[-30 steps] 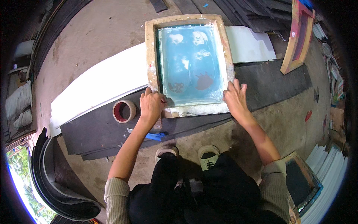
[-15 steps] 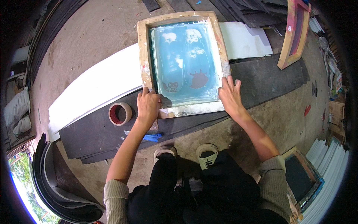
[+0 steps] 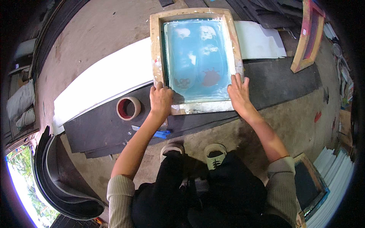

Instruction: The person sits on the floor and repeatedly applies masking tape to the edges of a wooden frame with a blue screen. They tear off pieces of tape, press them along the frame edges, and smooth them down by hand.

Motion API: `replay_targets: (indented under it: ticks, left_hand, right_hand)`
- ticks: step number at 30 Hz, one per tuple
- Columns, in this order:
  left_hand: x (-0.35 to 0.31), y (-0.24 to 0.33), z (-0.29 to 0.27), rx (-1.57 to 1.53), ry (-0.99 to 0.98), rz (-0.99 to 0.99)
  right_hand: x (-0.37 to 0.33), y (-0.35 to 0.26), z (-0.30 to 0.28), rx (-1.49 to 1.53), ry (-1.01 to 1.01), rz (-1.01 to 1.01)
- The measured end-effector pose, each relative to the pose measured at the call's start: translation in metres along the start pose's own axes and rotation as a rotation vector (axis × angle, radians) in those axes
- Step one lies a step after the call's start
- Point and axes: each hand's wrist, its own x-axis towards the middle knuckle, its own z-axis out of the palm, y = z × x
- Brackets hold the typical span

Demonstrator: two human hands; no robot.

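A screen printing frame (image 3: 197, 60) with a wooden border and blue mesh lies over a white sheet (image 3: 110, 68) and dark grey sheets (image 3: 281, 78). Pale and grey cartoon shapes show in its mesh. My left hand (image 3: 161, 99) is closed on the frame's near left corner, its fingers curled over the wood. At the near right corner my right hand (image 3: 240, 94) grips the border the same way, thumb tucked toward the inside. Beside my left hand stands a roll of tape (image 3: 128, 108). A blue-handled utility knife (image 3: 161, 133) lies partly behind my left forearm.
Another wooden frame (image 3: 308, 38) with dark mesh stands at the far right. Black sheets (image 3: 262, 15) are piled at the back. Curled black sheets (image 3: 49, 182) sit at lower left. A dark-meshed frame (image 3: 307, 180) leans by white sheets (image 3: 332, 178) at lower right. My shoes (image 3: 215, 155) are close in front.
The whole view has shifted slightly, so everything sits a little farther right and mostly higher. Both hands keep their hold on the screen frame's near corners.
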Motion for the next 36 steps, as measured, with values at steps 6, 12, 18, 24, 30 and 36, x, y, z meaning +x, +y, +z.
replay_targets:
  ticks: [6,12,18,24,30,36]
  left_hand:
    - [0.0,0.009,-0.007,0.105,-0.031,-0.007]
    - [0.005,0.014,-0.004,0.22,-0.148,-0.018]
    - [0.008,0.02,-0.001,0.385,-0.069,-0.004]
    - [0.005,0.013,0.001,0.301,-0.059,0.061]
    - [0.037,0.006,-0.013,-0.056,-0.018,0.583]
    - [0.08,0.06,0.01,-0.222,0.041,1.042]
  right_hand:
    - [-0.001,0.001,0.001,0.035,0.001,0.014]
    - [0.0,0.002,0.003,0.052,-0.044,-0.011]
    - [0.003,0.003,0.003,-0.014,-0.071,-0.014]
    - [-0.005,0.014,-0.001,0.203,0.085,-0.018]
    - [-0.024,0.036,0.056,0.858,0.543,0.336]
    - [-0.027,0.029,0.07,0.989,0.442,0.404]
